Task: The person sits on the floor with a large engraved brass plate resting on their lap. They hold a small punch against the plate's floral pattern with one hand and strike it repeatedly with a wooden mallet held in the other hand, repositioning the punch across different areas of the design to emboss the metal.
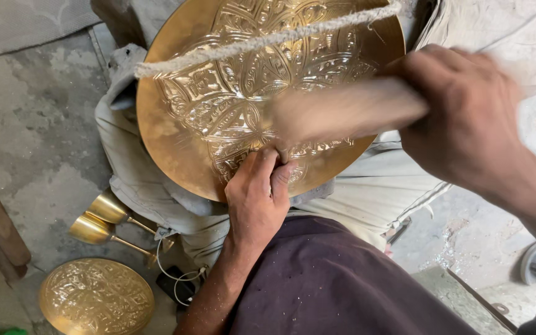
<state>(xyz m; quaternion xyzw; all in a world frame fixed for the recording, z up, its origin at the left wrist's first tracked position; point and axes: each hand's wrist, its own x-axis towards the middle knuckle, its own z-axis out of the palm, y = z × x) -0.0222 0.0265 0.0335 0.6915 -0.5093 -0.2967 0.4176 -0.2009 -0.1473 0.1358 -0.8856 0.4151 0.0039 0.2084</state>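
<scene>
The upper rim of the large brass plate (175, 118) is cut off by the frame's top edge, and its lower right part is hidden behind the right hand (466, 118) and the blurred wooden tool (348, 111) it carries. That tool is smeared by motion, so its shape and end cannot be made out. Whatever the left hand (255, 198) pinches against the plate's engraved face is hidden by its own fingertips (268, 155).

The plate rests tilted on the person's lap, against pale trousers (355, 198), with a rough rope (262, 40) stretched across its upper part. The left hand's grip is clenched, knuckles up, fingertips pressed to the plate near its lower centre; the forearm rises from the bottom edge. The right hand's grip is closed around the wooden tool, wrist coming in from the right.

On the floor (32, 124) to the left lie two brass goblets (103, 218) on their sides, near a smaller engraved brass plate (96, 296).
</scene>
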